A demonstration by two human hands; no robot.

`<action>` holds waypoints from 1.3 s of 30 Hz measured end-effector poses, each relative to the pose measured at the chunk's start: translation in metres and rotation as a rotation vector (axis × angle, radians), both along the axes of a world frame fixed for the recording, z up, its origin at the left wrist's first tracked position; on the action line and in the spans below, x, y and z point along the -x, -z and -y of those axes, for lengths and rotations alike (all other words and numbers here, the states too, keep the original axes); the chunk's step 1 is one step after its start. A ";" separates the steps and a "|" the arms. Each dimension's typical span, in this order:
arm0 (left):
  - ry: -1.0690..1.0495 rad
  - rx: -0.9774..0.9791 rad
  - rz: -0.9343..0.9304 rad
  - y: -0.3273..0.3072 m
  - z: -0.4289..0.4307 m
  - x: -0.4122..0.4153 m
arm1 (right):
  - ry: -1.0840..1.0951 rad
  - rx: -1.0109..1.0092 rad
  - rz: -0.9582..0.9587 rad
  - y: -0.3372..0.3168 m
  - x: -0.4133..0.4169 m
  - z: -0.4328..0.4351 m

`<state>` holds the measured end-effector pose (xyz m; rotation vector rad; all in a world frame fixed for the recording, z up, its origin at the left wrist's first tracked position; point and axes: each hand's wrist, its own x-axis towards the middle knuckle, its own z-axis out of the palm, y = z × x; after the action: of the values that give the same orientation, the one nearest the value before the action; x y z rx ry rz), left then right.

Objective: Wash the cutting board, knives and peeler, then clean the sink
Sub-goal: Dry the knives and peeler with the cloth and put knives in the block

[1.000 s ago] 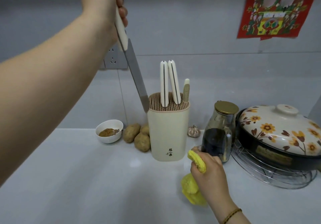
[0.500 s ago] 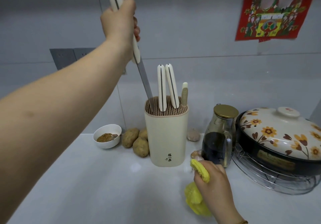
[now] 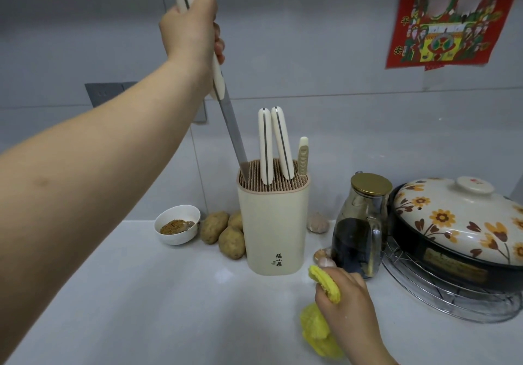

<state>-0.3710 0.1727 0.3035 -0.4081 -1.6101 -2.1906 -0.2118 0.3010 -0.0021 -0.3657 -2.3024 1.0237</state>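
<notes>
Stowing a knife looks to be the step in hand: the left hand (image 3: 192,33) is wrapped round the cream handle of a long knife (image 3: 229,121), held steeply, its tip at or just inside the slotted top of the knife block (image 3: 273,223) below that hand. The next move, I judge, calls for a straight push down along the blade's own line, clear of the two cream-handled knives (image 3: 266,144) and the small ribbed handle (image 3: 302,155) standing just right of the tip. The right hand (image 3: 348,305), low by the block's foot, clutches a yellow cloth (image 3: 317,333). Just beyond it stand a dark glass bottle (image 3: 359,234) and a flowered pot (image 3: 458,223) on a wire rack (image 3: 452,296); potatoes (image 3: 226,231) and a small bowl (image 3: 177,224) sit beneath the left wrist, none in the blade's path
</notes>
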 end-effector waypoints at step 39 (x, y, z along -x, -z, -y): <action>-0.007 0.150 -0.028 0.034 -0.028 0.012 | -0.102 -0.041 -0.077 0.018 0.017 0.006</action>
<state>-0.3828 0.2007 0.2694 -0.4725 -1.7638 -2.0573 -0.2288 0.2945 -0.0201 -0.1903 -2.2882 1.0206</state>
